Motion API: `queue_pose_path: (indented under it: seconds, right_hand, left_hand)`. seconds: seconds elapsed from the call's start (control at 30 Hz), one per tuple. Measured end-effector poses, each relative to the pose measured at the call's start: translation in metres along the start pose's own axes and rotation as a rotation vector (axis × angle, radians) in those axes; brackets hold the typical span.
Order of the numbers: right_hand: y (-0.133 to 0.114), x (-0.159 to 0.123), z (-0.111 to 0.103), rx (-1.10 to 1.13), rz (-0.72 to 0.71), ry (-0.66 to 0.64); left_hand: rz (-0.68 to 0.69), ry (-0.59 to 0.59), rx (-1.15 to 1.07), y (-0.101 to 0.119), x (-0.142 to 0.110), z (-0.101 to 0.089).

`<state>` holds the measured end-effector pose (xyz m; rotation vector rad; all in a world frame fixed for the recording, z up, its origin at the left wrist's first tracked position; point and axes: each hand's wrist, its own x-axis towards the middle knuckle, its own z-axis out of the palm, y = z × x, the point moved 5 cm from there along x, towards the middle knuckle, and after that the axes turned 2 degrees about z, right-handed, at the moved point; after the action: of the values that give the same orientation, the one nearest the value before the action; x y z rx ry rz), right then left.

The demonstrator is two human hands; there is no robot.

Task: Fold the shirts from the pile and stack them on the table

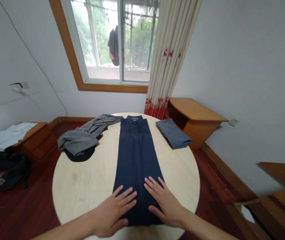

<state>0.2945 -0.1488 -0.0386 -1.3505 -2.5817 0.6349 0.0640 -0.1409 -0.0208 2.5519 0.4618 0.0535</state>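
Observation:
A navy collared shirt (139, 153) lies face up on the round table (87, 186), its sides tucked under so it makes a long narrow strip. Its collar points toward the window and its hem lies near me. My left hand (115, 210) rests flat on the lower left side of the shirt, fingers spread. On the lower right side my right hand (164, 203) lies flat too, with its fingers stretched out. Neither hand grips the cloth. The shirt's sleeves are hidden from view.
A crumpled grey garment (80, 140) lies over something black at the table's left edge. A folded blue-grey garment (173, 133) sits at the right edge. Behind it stands a wooden desk (197, 110), beside a curtain (172, 50). A black bag (5, 171) is on the left.

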Motion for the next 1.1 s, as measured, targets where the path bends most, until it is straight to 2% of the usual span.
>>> queue_pose_path:
  seconds: [0.03, 0.1, 0.17, 0.23, 0.3, 0.37, 0.47, 0.57, 0.63, 0.8, 0.87, 0.97, 1.03, 1.1]
  right_hand:
    - [0.003, -0.002, -0.001, 0.013, -0.026, 0.005]
    - [0.021, 0.004, -0.011, 0.036, -0.029, 0.083]
    - [0.054, 0.018, -0.030, 0.049, 0.036, 0.239]
    - [0.089, 0.035, -0.050, 0.051, 0.093, 0.384]
    - [0.114, 0.050, -0.064, 0.054, 0.073, 0.436]
    - [0.126, 0.061, -0.071, 0.068, 0.034, 0.414]
    - [0.121, 0.065, -0.071, 0.095, -0.009, 0.314]
    - [0.106, 0.058, -0.066, 0.131, -0.026, 0.194]
    - [0.098, 0.052, -0.062, 0.174, -0.032, 0.147]
    - [0.085, 0.034, -0.059, 0.268, -0.077, 0.182]
    - [0.075, 0.026, -0.063, 0.327, -0.098, 0.174]
    - [0.051, 0.020, -0.081, 0.478, -0.161, 0.032]
    - [0.037, 0.024, -0.100, 0.594, -0.210, -0.102]
    - [0.034, 0.040, -0.122, 0.707, -0.242, -0.168]
  left_hand:
    - [0.035, 0.007, -0.046, -0.002, -0.004, -0.005]
    - [0.054, 0.117, -0.091, -0.020, -0.007, -0.021]
    - [-0.019, 0.304, -0.034, -0.054, -0.007, -0.043]
    - [-0.108, 0.420, 0.085, -0.089, -0.005, -0.060]
    - [-0.146, 0.437, 0.160, -0.115, 0.000, -0.069]
    - [-0.138, 0.408, 0.178, -0.126, 0.005, -0.072]
    - [-0.092, 0.294, 0.137, -0.120, 0.010, -0.071]
    - [-0.062, 0.142, 0.063, -0.106, 0.011, -0.065]
    - [-0.052, 0.087, 0.015, -0.100, 0.011, -0.060]
    - [-0.058, 0.123, -0.078, -0.094, 0.004, -0.049]
    - [-0.040, 0.143, -0.128, -0.084, -0.001, -0.050]
    - [0.035, 0.114, -0.252, -0.058, -0.008, -0.067]
    - [0.094, 0.102, -0.366, -0.044, -0.005, -0.092]
    - [0.125, 0.145, -0.489, -0.044, 0.007, -0.125]
